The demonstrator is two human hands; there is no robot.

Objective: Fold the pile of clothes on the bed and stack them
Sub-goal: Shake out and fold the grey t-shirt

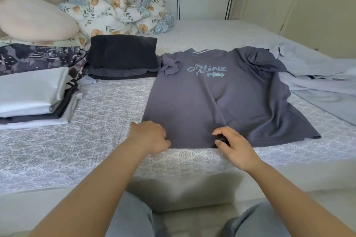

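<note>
A grey-purple T-shirt [221,98] with pale blue lettering lies spread face up on the bed, collar at the far end. Its left sleeve is folded in over the chest and its right side is rumpled. My left hand [150,136] grips the near hem at the shirt's left corner, fingers curled over the cloth. My right hand [233,146] pinches the hem near its middle, where the fabric bunches up. A stack of folded dark clothes [123,57] sits just left of the shirt. Another folded stack of white and grey pieces [32,98] lies at the far left.
A patterned grey bedsheet [96,140] covers the mattress. Pale blue fabric [317,86] lies loose at the right. A pink pillow [34,17] and a bundled floral quilt [119,11] sit at the back left, before white cabinets. My knees show below the bed's edge.
</note>
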